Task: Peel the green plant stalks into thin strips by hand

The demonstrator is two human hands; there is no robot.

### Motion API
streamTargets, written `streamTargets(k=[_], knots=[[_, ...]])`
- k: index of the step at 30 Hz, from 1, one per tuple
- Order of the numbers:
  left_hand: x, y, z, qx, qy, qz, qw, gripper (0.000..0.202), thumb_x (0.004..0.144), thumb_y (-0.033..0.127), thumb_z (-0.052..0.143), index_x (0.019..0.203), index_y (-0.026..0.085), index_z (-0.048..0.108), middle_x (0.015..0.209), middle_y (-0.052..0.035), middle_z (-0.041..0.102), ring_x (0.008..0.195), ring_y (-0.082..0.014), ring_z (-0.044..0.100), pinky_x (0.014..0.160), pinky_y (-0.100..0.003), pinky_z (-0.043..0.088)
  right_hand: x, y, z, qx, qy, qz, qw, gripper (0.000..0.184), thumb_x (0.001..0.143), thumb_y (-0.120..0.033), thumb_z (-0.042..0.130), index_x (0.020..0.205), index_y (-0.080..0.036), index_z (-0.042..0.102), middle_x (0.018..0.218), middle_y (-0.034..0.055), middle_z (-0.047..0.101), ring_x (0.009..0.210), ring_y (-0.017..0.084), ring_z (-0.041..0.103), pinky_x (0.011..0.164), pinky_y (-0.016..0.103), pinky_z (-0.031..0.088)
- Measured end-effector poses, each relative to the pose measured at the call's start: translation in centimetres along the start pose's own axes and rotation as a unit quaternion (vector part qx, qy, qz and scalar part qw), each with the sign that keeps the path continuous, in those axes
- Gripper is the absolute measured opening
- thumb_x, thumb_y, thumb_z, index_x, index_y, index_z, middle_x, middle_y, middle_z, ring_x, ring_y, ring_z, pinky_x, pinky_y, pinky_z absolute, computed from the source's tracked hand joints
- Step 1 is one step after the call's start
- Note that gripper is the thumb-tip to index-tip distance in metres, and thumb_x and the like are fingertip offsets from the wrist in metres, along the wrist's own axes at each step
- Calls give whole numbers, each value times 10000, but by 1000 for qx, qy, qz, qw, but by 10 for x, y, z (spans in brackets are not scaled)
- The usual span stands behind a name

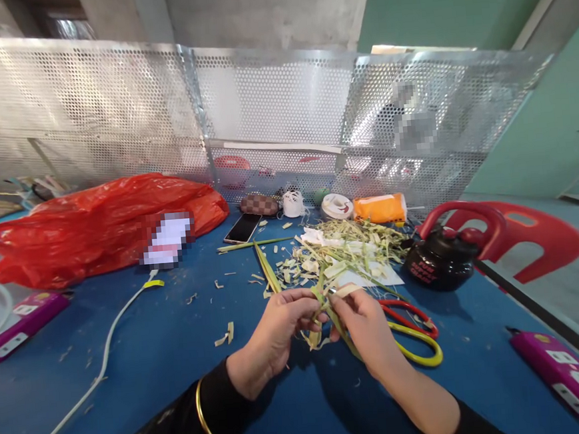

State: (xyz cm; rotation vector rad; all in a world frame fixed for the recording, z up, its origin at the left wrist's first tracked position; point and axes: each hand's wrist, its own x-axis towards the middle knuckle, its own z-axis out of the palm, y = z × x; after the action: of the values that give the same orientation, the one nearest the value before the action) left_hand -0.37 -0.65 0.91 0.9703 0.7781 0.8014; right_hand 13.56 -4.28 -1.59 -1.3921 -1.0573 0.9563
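Both my hands meet over the blue table, working on a small bundle of pale green leaf strips (315, 335). My left hand (290, 317) pinches the bundle from the left, thumb on top. From the right, my right hand (360, 318) grips the same strips between thumb and fingers. Loose ends stick out above and below the fingertips; the middle of the bundle is partly hidden. Just beyond lies a heap of shredded leaf scraps (361, 241) on white paper. A long folded green leaf (267, 267) points away from my left hand. Scissors with red and yellow handles (423, 353) lie beside my right hand.
A red plastic bag (104, 221) and a lit phone (168, 238) on a white cable (109, 338) are at left. A dark phone (243, 228), tape roll (337, 206) and orange packet (380, 208) sit behind. A black pot-shaped container (440, 258) and purple power strips (565, 372) flank the right.
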Motion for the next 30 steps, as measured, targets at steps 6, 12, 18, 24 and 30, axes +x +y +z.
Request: streamTargets(k=[6, 12, 18, 24, 30], knots=[[0, 1, -1, -16, -28, -1, 999, 84, 618, 213, 610, 621, 129, 607, 637, -48, 581, 630, -136, 556, 567, -205, 451, -1, -2, -1, 14, 4, 22, 1000, 249, 779, -440, 608, 734, -209, 526, 554, -44, 570, 440, 140, 549, 453, 253, 448], [3, -3, -2, 51, -27, 34, 998, 177, 646, 273, 710, 669, 106, 657, 646, -33, 576, 574, -98, 488, 518, -180, 397, -1, -4, 1, 39, 3, 58, 998, 253, 752, -437, 635, 758, -196, 560, 603, -19, 612, 435, 146, 549, 462, 276, 473], [9, -5, -6, 26, 68, 20, 997, 273, 647, 361, 723, 712, 101, 670, 556, -20, 561, 470, -79, 436, 417, -169, 299, -3, 0, -1, 17, -28, 45, 998, 301, 791, -480, 596, 836, -183, 582, 666, 16, 620, 557, 182, 594, 499, 295, 512], [11, 0, -7, -75, 96, -27, 992, 192, 646, 271, 731, 652, 110, 629, 546, -6, 541, 460, -61, 427, 372, -155, 207, -3, -2, -14, -298, 157, -349, 874, 606, 821, -210, 610, 1381, -198, 378, 1221, 157, 531, 1103, 297, 552, 904, 471, 483], [10, -3, -6, -101, 53, -62, 991, 163, 650, 233, 715, 632, 106, 613, 525, 14, 497, 413, -43, 367, 359, -158, 178, -5, -16, -19, -470, 35, -557, 684, 307, 853, -89, 570, 1088, -266, 654, 1147, 70, 628, 1157, 240, 541, 1006, 422, 391]])
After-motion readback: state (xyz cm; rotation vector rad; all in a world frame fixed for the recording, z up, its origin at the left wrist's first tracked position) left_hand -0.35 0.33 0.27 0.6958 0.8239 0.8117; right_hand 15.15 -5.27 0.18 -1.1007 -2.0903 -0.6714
